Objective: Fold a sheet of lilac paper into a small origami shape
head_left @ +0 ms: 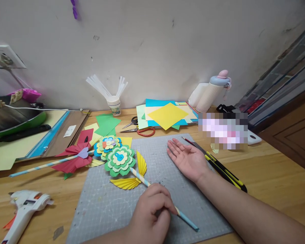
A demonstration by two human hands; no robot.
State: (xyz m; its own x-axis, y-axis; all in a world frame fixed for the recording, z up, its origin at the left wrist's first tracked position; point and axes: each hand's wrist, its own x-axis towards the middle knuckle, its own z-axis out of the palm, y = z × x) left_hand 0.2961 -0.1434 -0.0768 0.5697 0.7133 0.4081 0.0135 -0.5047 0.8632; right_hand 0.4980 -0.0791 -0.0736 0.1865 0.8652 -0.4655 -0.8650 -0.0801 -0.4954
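the left hand [155,211] has its fingers curled round the striped stick [186,219] of the green paper flower [120,161], whose head lies beyond the knuckles over the grey cutting mat [193,211]. the right hand [189,161] is palm up, fingers outstretched, holding nothing. at the wall, a paper cup [115,106] holds white sticks [99,85].

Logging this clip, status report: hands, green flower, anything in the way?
Left hand gripping striped stick of green paper flower. Right hand open, palm up, empty. Utility knife beside right forearm.
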